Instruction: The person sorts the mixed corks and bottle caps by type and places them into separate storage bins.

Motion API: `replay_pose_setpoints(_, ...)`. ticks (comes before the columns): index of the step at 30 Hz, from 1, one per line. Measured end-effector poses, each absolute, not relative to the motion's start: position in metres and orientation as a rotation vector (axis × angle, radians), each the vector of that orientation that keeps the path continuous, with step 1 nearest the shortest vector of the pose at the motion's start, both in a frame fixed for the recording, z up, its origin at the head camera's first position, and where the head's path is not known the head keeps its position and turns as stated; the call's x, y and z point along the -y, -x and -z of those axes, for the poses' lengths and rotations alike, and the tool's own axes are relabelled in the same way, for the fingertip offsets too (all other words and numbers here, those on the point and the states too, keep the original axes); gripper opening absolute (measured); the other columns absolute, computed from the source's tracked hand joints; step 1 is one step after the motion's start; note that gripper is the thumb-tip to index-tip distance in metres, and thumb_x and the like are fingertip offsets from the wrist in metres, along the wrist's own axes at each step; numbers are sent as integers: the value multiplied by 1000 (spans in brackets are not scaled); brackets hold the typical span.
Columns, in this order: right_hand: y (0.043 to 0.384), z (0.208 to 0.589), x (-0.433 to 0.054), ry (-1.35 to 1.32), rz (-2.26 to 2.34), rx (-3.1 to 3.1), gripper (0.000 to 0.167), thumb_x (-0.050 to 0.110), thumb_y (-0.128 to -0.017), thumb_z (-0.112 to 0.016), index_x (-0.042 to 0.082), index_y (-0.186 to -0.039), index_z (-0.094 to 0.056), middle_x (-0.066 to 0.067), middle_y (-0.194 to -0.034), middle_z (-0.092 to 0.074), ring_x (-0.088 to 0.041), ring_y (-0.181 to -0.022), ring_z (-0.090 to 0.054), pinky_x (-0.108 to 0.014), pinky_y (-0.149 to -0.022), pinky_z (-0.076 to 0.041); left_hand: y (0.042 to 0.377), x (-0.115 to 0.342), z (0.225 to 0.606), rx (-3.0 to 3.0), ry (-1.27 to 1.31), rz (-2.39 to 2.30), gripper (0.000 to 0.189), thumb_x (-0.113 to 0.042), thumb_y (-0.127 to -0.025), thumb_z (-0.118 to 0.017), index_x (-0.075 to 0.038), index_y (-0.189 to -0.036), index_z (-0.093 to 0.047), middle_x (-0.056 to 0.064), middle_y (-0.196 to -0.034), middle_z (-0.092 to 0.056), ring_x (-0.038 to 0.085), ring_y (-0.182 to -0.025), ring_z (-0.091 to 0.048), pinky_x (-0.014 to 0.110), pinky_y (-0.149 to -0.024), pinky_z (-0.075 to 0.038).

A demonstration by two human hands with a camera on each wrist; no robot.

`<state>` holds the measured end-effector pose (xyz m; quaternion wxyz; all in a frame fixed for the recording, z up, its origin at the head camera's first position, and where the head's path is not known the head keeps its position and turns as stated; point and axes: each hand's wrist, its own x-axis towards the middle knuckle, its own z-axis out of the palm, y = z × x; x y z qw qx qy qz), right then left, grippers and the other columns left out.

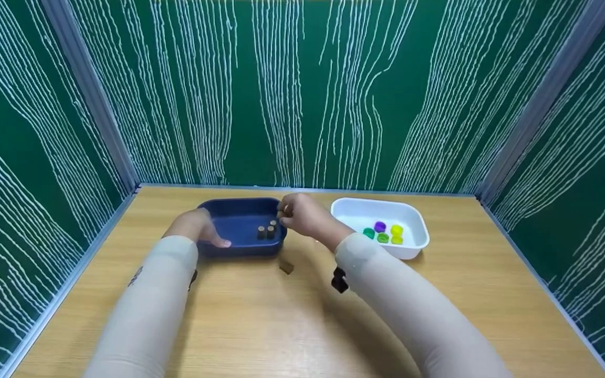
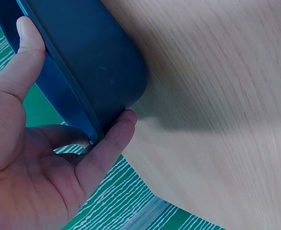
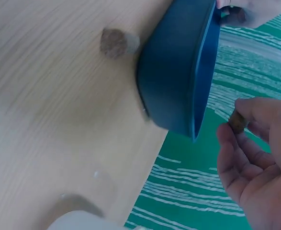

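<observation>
A dark blue tub (image 1: 239, 252) sits on the table, and my left hand (image 1: 192, 224) grips its left end. In the left wrist view the thumb lies over the rim while the fingers rest along the outside wall. Several corks (image 1: 271, 232) stand upright inside, near the tub's right end. At the tub's right rim, my right hand (image 1: 305, 216) pinches a small brown cork (image 3: 237, 121) between thumb and fingertips. Another cork (image 1: 286, 266) lies on its side on the table in front of the tub; its far end looks pale in the right wrist view.
To the right stands a white tub (image 1: 413, 231) holding several small purple, green and yellow pieces (image 1: 396, 230). Green walls (image 1: 276, 105) with white wavy lines enclose the wooden table (image 1: 260, 325) at the back and sides.
</observation>
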<state>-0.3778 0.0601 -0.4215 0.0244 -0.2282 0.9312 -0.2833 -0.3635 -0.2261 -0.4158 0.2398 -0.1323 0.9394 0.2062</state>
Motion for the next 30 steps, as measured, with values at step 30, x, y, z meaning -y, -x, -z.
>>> replay_pose_setpoints(30, 388, 446, 11, 828, 367, -2901, 11, 6, -108, -75, 6, -113, -84, -8, -107, -81, -19, -92, -69, -38, -90, -69, 358, 226, 408, -2584, 327, -558, 115, -51, -94, -94, 8, -172, -33, 28, -176, -44, 45, -158, -47, 60, -139, -37)
